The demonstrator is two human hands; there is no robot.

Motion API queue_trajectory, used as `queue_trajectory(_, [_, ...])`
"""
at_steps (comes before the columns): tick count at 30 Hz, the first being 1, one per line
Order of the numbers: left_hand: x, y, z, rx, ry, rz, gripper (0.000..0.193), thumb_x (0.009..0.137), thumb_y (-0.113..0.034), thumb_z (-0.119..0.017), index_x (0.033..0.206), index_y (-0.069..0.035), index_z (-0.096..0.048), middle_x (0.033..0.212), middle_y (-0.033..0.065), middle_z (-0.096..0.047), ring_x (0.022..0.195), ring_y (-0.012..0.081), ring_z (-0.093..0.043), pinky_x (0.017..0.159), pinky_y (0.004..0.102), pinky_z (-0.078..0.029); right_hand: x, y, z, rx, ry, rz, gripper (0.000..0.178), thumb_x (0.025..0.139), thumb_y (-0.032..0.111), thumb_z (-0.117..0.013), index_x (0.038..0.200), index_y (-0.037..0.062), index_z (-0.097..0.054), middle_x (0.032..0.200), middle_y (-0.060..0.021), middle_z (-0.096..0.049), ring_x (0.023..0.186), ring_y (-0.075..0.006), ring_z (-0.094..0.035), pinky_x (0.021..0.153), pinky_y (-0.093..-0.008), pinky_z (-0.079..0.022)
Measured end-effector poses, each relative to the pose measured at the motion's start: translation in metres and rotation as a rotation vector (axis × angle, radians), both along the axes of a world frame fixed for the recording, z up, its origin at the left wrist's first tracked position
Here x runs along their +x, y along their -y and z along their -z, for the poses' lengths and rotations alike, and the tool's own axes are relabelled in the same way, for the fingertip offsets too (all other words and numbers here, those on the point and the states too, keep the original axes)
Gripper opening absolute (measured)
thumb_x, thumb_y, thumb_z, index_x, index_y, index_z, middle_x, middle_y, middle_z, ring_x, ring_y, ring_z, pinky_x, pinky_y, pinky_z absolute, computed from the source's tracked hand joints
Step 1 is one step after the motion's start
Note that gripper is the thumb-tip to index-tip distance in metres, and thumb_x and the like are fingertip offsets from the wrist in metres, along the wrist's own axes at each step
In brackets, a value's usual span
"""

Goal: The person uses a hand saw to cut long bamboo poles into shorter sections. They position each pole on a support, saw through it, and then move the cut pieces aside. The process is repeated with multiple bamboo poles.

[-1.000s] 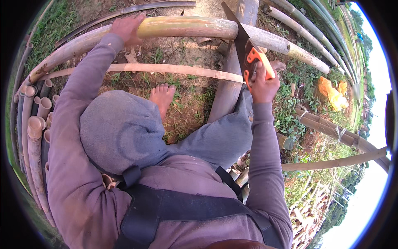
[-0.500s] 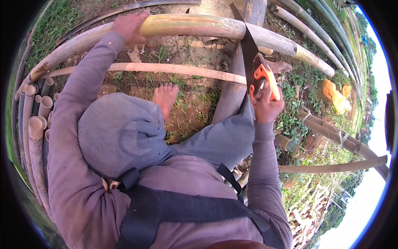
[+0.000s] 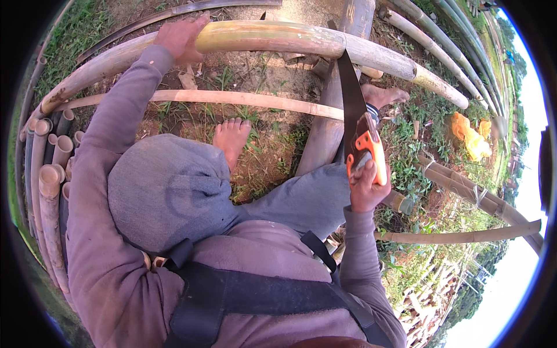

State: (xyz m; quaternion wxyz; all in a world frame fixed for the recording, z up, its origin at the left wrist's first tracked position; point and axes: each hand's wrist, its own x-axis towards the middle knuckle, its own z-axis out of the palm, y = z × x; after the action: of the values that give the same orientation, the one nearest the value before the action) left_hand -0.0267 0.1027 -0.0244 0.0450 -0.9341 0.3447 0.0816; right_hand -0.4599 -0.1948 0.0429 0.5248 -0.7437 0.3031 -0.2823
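A thick pale bamboo pole [image 3: 267, 36] spans the far side of the view, from left to right. Wrapped over its left part is my left hand [image 3: 181, 39], pressing down from above. My right hand [image 3: 368, 187] is closed around the orange handle of a handsaw [image 3: 353, 95]. The dark blade reaches away from me to the pole, and its far end sits at a thin cut line across the bamboo. Most of the blade shows on my side of the pole; only a small tip pokes out beyond it.
Beneath the pole lies a thick grey bamboo log [image 3: 319, 142] as a support. A split bamboo strip [image 3: 249, 100] runs nearer me. Cut bamboo ends [image 3: 49, 174] stack at left; more poles [image 3: 435, 43] lie far right. Yellow plastic [image 3: 473, 136] rests on the grass. My bare feet flank the log.
My right hand has drawn the saw back toward me, so less blade sticks out past the pole. My left hand and the pole have stayed in place.
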Motion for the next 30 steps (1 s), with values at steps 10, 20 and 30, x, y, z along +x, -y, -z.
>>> queue_trajectory(10, [-0.001, -0.011, -0.004, -0.028, 0.023, -0.021, 0.097, 0.071, -0.039, -0.088, 0.155, -0.017, -0.046, 0.124, 0.0134, -0.071, 0.114, 0.0334, -0.070, 0.096, 0.0484, -0.056, 0.073, 0.018, 0.003, 0.064, 0.007, -0.010, 0.026, 0.103, 0.022, -0.072, 0.106, -0.0033, -0.064, 0.072, -0.0022, -0.064, 0.058, -0.0055, -0.056, 0.051, -0.0238, -0.045])
queue_trajectory(20, [-0.005, 0.008, -0.015, -0.087, -0.008, 0.016, 0.093, 0.068, -0.036, -0.089, 0.150, -0.018, -0.048, 0.124, 0.0161, -0.070, 0.113, 0.0377, -0.069, 0.097, 0.0500, -0.055, 0.165, 0.048, 0.003, -0.082, -0.027, -0.010, 0.024, 0.102, 0.019, -0.073, 0.095, -0.0031, -0.067, 0.070, 0.0006, -0.064, 0.059, -0.0044, -0.056, 0.052, -0.0249, -0.044])
queue_trajectory(30, [-0.006, -0.007, 0.000, -0.061, 0.043, -0.007, 0.097, 0.069, -0.041, -0.089, 0.154, -0.018, -0.048, 0.130, 0.0130, -0.069, 0.117, 0.0324, -0.069, 0.099, 0.0480, -0.056, -0.004, -0.003, -0.032, 0.036, -0.069, 0.022, 0.018, 0.104, 0.015, -0.067, 0.111, -0.0017, -0.064, 0.071, -0.0002, -0.063, 0.055, -0.0039, -0.056, 0.047, -0.0200, -0.042])
